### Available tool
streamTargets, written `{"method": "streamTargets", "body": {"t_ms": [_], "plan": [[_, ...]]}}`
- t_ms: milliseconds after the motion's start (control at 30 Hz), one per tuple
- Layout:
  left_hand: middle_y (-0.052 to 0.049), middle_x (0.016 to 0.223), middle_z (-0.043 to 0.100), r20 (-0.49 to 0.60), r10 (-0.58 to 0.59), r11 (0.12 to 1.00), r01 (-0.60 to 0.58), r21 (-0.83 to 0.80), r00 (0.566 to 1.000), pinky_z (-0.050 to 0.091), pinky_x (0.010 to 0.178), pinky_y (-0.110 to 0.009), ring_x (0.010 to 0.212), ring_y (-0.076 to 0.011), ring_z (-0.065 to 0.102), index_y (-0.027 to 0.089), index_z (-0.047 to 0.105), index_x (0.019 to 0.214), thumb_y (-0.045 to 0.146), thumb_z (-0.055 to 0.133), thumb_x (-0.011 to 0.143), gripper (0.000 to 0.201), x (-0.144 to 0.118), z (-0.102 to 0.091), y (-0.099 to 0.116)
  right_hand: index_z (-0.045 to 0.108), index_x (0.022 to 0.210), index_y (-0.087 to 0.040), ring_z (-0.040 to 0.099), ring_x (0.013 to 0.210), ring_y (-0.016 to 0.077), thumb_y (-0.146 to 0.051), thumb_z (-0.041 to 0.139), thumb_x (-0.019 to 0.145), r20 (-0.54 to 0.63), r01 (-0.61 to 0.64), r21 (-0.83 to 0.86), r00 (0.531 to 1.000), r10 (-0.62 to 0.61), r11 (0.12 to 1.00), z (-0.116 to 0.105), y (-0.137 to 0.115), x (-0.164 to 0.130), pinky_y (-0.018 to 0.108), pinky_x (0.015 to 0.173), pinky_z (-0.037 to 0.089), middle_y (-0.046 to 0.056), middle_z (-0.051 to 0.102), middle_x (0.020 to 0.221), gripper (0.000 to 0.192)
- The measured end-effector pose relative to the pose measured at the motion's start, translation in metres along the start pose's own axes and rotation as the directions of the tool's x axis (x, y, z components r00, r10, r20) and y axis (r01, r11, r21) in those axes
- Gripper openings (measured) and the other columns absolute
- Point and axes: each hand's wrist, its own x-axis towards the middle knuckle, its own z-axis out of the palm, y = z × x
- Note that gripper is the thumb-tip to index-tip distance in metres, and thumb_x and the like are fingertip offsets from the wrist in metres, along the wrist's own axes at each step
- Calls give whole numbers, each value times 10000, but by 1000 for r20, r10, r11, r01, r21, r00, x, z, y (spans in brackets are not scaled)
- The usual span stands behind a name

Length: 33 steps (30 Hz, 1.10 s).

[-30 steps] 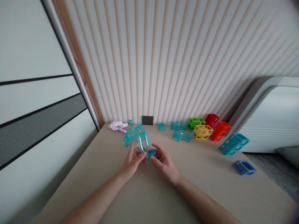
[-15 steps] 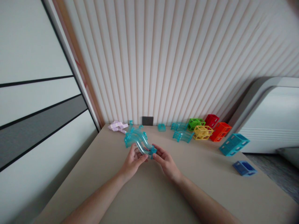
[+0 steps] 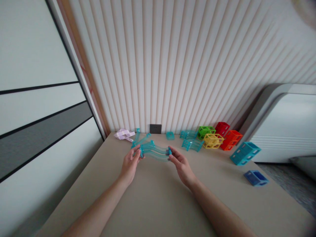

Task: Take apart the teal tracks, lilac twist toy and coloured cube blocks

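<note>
Our left hand (image 3: 128,165) and right hand (image 3: 182,166) were over the wide table (image 3: 153,204), pinching the wavy, see-through blue track (image 3: 155,152), one hand at each end. It was just in front of some thin blue pieces (image 3: 142,140). To hold it well, we thought, we needed to press its little end clips (image 3: 170,151) gently and evenly.

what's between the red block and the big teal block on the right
In the head view, the orange block lies between the red block and big teal block.
</note>
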Motion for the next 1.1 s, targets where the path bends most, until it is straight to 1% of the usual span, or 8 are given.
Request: {"method": "streamTargets", "body": {"t_ms": [133,233,400,500,700,833,933,1100], "plan": [[-44,966,712,7,-34,999,34,15,999,528,775,-282,798,-150,659,170,676,1109,500,797,733,515,3,-1,-6,698,1221,-254,653,1110,260,-472,827,743,10,-5,5,1000,5,1000,-1,0,0,490,1060,448,63,740,1164,540],[-23,963,702,-16,-56,998,56,16,998,527,746,-255,782,-132,651,184,679,1085,477,832,693,513,4,-2,-11,704,1216,-254,652,1122,270,-476,831,736,2,-2,-6,1000,2,1000,-2,0,1,499,1065,449,62,740,1177,544],[-21,987,713,3,-36,999,36,19,999,540,768,-249,835,-135,667,191,671,1070,434,831,711,462,4,-4,-16,703,1214,-261,656,1137,280,-507,808,756,-3,31,-14,1000,-31,999,-5,5,4,519,1078,447,62,738,1189,530],[-26,999,727,15,-24,999,23,28,1000,543,778,-252,832,-133,676,189,661,1089,423,829,717,471,4,-3,-16,690,1227,-274,642,1178,285,-527,805,753,-20,61,-17,998,-61,998,-6,11,7,530,1092,439,71,718,1238,549],[-63,1022,738,-7,-25,997,26,68,1000,554,815,-299,853,-169,700,161,653,1128,450,831,693,552,2,-2,-12,637,1299,-286,609,1241,284,-529,789,773,-4,101,-18,995,-101,995,-9,20,10,530,1104,434,88,681,1307,599],[-85,1064,735,-30,-37,993,40,113,999,541,877,-333,954,-210,701,153,657,1150,465,831,684,588,1,-2,-10,624,1323,-281,591,1266,291,-542,772,788,14,118,-54,993,-117,992,-11,21,10,542,1124,410,91,658,1341,613],[-99,1095,730,-29,-39,991,43,130,999,533,891,-339,1002,-229,693,151,660,1151,483,828,681,600,2,-3,-11,614,1340,-278,583,1275,297,-562,763,788,10,134,-83,991,-133,988,-11,22,10,546,1122,410,93,642,1363,638],[-114,1117,725,-33,-44,990,48,135,998,528,892,-339,1023,-240,690,142,650,1174,504,825,675,641,4,-5,-12,619,1335,-275,581,1278,295,-565,768,781,26,135,-83,991,-134,987,-13,23,12,544,1126,406,93,647,1357,643]]}}
